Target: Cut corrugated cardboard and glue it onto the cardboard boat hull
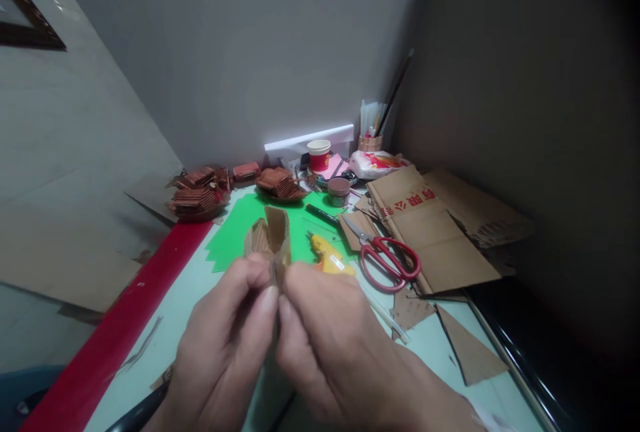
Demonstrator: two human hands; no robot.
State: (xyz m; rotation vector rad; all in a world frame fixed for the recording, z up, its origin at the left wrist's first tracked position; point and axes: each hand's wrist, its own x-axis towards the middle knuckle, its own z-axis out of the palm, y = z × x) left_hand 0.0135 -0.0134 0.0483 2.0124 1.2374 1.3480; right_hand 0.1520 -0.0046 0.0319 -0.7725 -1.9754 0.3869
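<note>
Folded cardboard piece (pixel 279 227) at the near middle, above the bench (pixel 187 285) — its near edge pinched between the fingers of the left hand (pixel 225 339) and right hand (pixel 333 325). On the right, a cardboard sheet (pixel 445 245) bears red characters — 有限公 readable, a fourth blurred; the yellow glue gun (pixel 325 251) has a label (pixel 336 261) too small to read.
</note>
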